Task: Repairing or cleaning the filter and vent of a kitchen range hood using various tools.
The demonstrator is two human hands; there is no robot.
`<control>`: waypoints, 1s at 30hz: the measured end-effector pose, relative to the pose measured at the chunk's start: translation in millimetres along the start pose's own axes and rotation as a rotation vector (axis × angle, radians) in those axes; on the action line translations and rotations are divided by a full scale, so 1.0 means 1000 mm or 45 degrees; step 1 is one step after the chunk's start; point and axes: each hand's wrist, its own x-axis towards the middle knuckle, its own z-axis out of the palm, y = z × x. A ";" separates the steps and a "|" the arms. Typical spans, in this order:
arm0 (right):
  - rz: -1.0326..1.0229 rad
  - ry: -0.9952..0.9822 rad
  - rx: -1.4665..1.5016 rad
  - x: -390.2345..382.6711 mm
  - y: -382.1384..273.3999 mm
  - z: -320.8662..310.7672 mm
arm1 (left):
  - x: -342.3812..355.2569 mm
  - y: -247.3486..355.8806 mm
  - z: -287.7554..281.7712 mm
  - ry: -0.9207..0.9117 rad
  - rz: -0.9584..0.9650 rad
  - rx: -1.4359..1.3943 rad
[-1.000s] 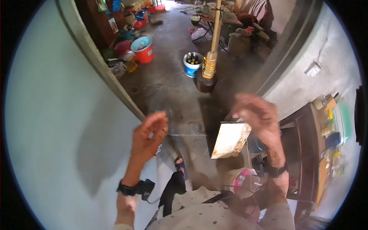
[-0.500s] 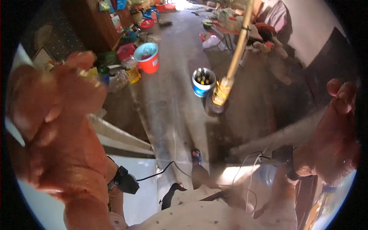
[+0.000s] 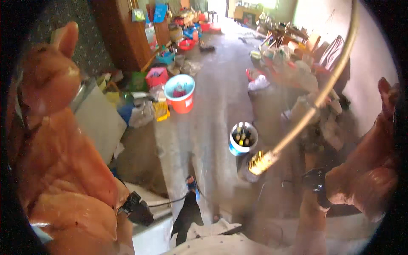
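My left hand (image 3: 59,97) fills the left edge, raised very close to the camera, its fingers bent; whatever they grip is out of sight. My right hand (image 3: 369,148) is up at the right edge, its partly visible fingers also curled around something I cannot make out. Dark devices with cords are strapped to both wrists. Below, my sandalled foot (image 3: 191,183) is on the concrete floor (image 3: 204,80). Ahead stands a white-and-blue bucket of bottles (image 3: 238,148), beside a bamboo pole (image 3: 295,129) with yellow binding and a dark base.
An orange bucket with a pale blue rim (image 3: 180,106) stands left of centre among basins, bags and a yellow container (image 3: 161,111). A wooden cabinet (image 3: 119,29) lines the left wall. Piled sacks and furniture crowd the right side. A bright doorway (image 3: 216,8) is far back.
The view has moved forward through the doorway and tilted up. Both hands have risen from in front of my body to the picture's sides. The buckets and pole appear nearer.
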 end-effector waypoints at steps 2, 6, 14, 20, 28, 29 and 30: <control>0.004 0.034 -0.066 0.012 0.039 0.008 | 0.008 -0.058 0.009 0.004 0.035 -0.046; -0.011 0.099 -0.103 0.054 0.110 0.038 | 0.040 -0.150 0.001 0.012 0.081 -0.034; -0.002 0.240 -0.222 0.109 0.239 0.052 | 0.101 -0.300 0.031 0.022 0.193 -0.058; 0.109 0.334 -0.298 0.124 0.360 0.030 | 0.137 -0.413 0.094 0.051 0.203 -0.098; 1.140 -0.257 -0.179 0.080 0.663 -0.018 | 0.026 -0.706 0.180 -0.731 -1.150 0.424; 1.519 -0.202 0.068 0.061 0.703 -0.025 | -0.026 -0.744 0.172 -0.815 -1.164 0.452; 1.680 -0.134 0.211 0.046 0.729 -0.035 | -0.057 -0.777 0.171 -1.244 -1.022 0.655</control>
